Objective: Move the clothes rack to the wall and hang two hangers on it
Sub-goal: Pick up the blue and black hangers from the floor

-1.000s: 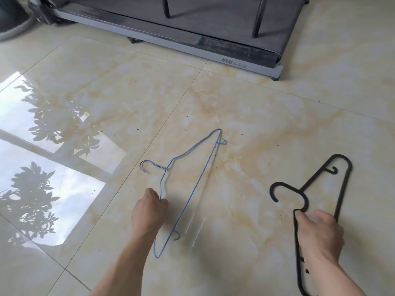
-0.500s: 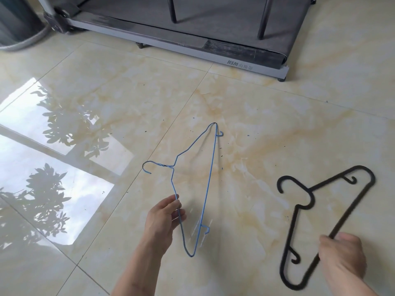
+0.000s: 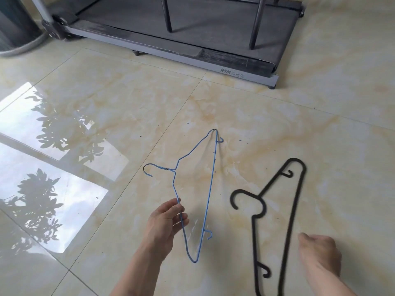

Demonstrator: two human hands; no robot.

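Observation:
A blue wire hanger point(image 3: 210, 189) is tilted, its far tip on the floor tiles and its near end raised. My left hand point(image 3: 166, 223) is shut on its left arm, pinching the wire between thumb and fingers. To the right is a black plastic hanger point(image 3: 296, 210), slightly blurred, with its hook pointing left. My right hand point(image 3: 318, 253) is beside its long bar with the fingers curled. The thumb tip is right at the bar, and whether it grips is unclear. Two dark upright poles point(image 3: 256, 24) stand on the treadmill, their tops out of frame.
A grey treadmill point(image 3: 192, 58) lies across the back of the glossy marble floor. At the far left is a dark round object with a grey hose point(image 3: 19, 50). Bright window reflections with leaf shadows cover the floor on the left.
The black hanger has swung left, closer to the blue one, and my right hand has followed it. My left hand keeps its hold on the blue hanger, now gripping slightly higher.

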